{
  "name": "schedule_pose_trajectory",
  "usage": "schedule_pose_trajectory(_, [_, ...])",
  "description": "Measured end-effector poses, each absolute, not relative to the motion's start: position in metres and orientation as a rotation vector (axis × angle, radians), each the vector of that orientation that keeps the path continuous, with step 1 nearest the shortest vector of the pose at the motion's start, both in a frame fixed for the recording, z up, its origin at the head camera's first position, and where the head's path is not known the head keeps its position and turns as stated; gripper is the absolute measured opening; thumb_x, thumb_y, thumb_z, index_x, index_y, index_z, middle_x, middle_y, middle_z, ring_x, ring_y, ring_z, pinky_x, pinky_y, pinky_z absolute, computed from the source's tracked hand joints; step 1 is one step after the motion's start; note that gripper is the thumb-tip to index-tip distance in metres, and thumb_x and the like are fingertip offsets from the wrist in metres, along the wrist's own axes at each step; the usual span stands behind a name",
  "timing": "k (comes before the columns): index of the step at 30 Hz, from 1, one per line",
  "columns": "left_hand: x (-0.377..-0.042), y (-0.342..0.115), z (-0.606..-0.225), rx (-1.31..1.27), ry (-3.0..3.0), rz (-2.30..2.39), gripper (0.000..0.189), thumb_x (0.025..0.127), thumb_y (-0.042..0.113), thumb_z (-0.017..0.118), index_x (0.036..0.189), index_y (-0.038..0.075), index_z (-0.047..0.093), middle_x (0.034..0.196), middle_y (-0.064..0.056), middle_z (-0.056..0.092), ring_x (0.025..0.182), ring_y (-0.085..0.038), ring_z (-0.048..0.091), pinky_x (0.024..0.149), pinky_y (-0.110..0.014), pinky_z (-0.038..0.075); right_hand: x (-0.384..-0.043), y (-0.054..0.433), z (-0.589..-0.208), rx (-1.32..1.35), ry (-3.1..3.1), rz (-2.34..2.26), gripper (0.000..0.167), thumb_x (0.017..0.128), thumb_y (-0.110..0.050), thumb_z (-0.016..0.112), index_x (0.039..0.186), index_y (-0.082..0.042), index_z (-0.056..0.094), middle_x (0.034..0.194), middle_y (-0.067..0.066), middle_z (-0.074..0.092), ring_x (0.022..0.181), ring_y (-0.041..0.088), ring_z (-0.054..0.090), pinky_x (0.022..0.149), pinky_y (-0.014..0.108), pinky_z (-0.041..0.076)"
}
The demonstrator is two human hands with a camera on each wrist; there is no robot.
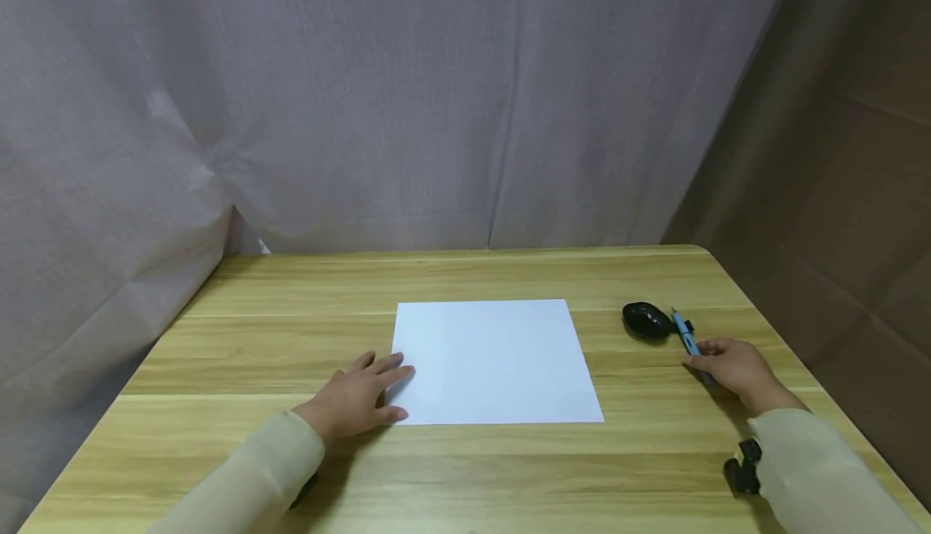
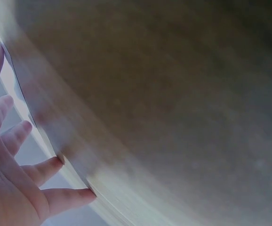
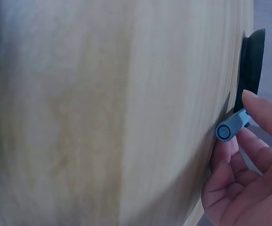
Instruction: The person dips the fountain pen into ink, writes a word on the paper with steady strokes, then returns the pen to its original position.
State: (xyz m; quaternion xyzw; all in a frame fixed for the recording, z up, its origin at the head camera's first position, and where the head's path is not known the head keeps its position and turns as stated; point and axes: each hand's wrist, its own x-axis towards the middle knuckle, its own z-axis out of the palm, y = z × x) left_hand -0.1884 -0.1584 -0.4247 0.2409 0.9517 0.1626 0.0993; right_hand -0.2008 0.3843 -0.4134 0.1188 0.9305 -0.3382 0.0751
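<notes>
Paper (image 1: 494, 362) between hands (image 1: 355, 399) (image 1: 740, 372), pen (image 1: 687, 335) in right

- In the head view, the left sleeve (image 1: 243, 477) leaves the frame between 7 and 8 o'clock, the right sleeve (image 1: 822, 469) at 4.
- The left hand (image 1: 355, 401) hides part of the white sheet's (image 1: 494, 364) edge at 8 o'clock.
- The right hand (image 1: 740, 374) partly covers the blue pen (image 1: 684, 329).
- The left wrist view blurs the tabletop (image 2: 188, 117).

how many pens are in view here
1: the blue pen, pinched in the right hand, next to the black rounded object and right of the white paper.
</notes>
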Motion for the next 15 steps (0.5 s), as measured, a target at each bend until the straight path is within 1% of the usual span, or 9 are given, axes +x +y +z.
schedule_pose_trajectory(3, [-0.1876,-0.1582,-0.4234,0.712,2.808,0.473,0.064,0.089,0.047,0.066,0.144,0.022,0.047,0.154,-0.004,0.035,0.140,-0.046,0.025,0.093,-0.078,0.028,-0.2021,0.3846,-0.4140,0.368,2.775,-1.050,0.064,0.093,-0.027,0.063,0.129,0.021,0.042,0.126,0.041,0.043,0.107,0.050,0.047,0.081,0.050,0.045])
schedule_pose_trajectory(6, [-0.1873,-0.1582,-0.4228,0.712,2.802,0.459,0.063,0.090,0.047,0.065,0.145,0.022,0.047,0.154,-0.004,0.035,0.140,-0.046,0.024,0.093,-0.077,0.028,-0.2028,0.3839,-0.4148,0.381,2.775,-1.065,0.061,0.091,-0.023,0.065,0.128,0.021,0.042,0.125,0.040,0.045,0.105,0.047,0.049,0.079,0.047,0.045])
schedule_pose_trajectory(15, [-0.1875,-0.1580,-0.4229,0.720,2.800,0.447,0.063,0.090,0.047,0.064,0.145,0.022,0.047,0.154,-0.005,0.035,0.140,-0.048,0.024,0.093,-0.078,0.028,-0.2045,0.3805,-0.4168,0.449,2.796,-1.038,0.058,0.088,-0.016,0.067,0.127,0.021,0.043,0.126,0.041,0.044,0.109,0.051,0.047,0.084,0.052,0.045])
